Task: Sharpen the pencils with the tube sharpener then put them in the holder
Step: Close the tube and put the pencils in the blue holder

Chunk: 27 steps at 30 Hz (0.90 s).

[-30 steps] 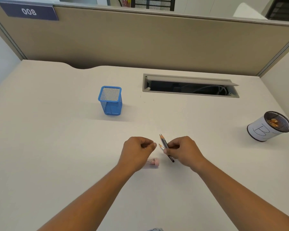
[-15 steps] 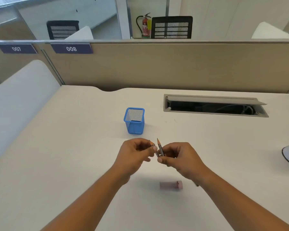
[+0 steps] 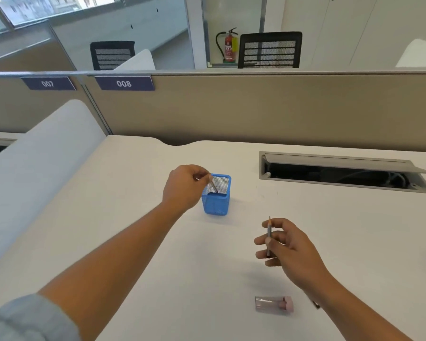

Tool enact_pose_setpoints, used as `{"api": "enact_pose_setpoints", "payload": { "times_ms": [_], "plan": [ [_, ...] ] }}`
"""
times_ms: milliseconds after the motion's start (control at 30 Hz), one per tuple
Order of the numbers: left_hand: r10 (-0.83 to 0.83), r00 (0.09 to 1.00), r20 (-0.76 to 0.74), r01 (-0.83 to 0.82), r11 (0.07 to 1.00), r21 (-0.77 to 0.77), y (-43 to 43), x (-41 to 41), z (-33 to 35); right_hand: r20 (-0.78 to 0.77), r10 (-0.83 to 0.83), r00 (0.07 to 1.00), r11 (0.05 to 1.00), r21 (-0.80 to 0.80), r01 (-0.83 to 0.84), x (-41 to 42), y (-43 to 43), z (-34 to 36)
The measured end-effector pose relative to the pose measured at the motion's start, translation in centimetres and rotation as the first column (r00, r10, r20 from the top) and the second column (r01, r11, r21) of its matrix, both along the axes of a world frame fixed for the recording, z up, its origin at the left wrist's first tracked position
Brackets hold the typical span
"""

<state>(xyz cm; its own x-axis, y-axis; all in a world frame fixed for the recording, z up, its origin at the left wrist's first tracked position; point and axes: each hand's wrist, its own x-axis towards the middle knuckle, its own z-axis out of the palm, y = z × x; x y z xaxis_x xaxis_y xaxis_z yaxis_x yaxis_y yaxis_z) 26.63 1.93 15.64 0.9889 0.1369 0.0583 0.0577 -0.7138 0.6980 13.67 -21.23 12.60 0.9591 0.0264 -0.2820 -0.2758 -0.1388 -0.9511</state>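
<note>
Left hand (image 3: pixel 185 188) is curled, thumb and fingertips pinching the top end of a pencil (image 3: pixel 214 186) over the blue mesh holder (image 3: pixel 215 205). The pencil slants down, its lower part inside the holder's mouth; can't tell if it touches the bottom. Right hand (image 3: pixel 290 249) is half closed above the desk (image 3: pixel 133 242), thumb and fingers gripping a second pencil (image 3: pixel 269 233) about upright, sharpened tip up, well apart from the holder. The holder stands upright at mid desk, just right of the left hand. The sharpener (image 3: pixel 273 303), a clear tube with a pink cap, lies on its side on the near desk, below the right hand, untouched. A dark stub (image 3: pixel 315 303) shows at the right forearm's edge, too hidden to identify. Open cable slot (image 3: pixel 342 175) sits at far right, tan partition (image 3: pixel 256 107) behind with a 008 tag (image 3: pixel 124 83).
</note>
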Motion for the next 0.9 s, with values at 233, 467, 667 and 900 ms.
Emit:
{"api": "enact_pose_setpoints", "payload": {
  "times_ms": [233, 467, 667, 900],
  "plan": [
    [0.088, 0.991, -0.098, -0.077, 0.991, 0.111, -1.5, 2.8, -3.1, 0.007, -0.163, 0.987, 0.984, 0.081, 0.162, 1.8, -0.6, -0.8],
    [0.137, 0.979, -0.15, -0.131, 0.99, 0.047, -2.2, 3.6, -4.7, 0.042, -0.137, 0.99, 0.991, 0.014, 0.137, 3.0, -0.5, -1.8],
    [0.137, 0.99, -0.043, -0.141, 0.981, -0.134, -1.7, 2.7, -4.3, 0.054, -0.115, 0.992, 0.993, -0.027, 0.117, 3.9, -0.1, -2.3],
    [0.334, 0.942, 0.041, -0.317, 0.922, -0.223, 1.3, -1.5, -9.0, 0.117, -0.066, 0.991, 0.991, -0.107, 0.078, 4.6, 0.7, -1.8]
  ]
}}
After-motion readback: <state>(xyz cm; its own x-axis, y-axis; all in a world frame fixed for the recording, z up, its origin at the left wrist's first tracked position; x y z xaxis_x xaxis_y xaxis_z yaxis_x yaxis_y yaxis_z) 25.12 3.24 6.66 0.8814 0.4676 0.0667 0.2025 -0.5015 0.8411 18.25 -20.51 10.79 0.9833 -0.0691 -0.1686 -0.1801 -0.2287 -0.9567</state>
